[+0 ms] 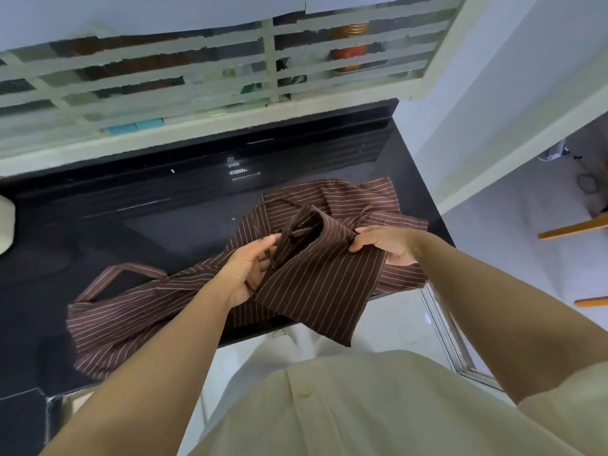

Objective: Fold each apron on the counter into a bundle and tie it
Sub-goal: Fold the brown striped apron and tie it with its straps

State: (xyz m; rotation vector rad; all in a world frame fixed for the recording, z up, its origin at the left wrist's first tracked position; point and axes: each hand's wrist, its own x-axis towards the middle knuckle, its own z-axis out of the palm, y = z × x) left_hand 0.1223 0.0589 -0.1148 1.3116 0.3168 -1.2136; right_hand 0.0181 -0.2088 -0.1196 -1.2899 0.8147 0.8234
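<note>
I hold a folded apron (316, 281) in the air over the near edge of the counter (131, 209). My left hand (251, 269), palm up, curls round the apron's left edge and its dark ties (289, 240). My right hand (385, 243) pinches the upper right corner. Under it, loose aprons (131, 311) lie spread on the counter, one hanging over the near edge at the left.

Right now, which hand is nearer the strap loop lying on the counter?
Left. The left hand holds the folded apron just right of the strap loop; the right hand pinches that apron's other side, farther right.
</note>
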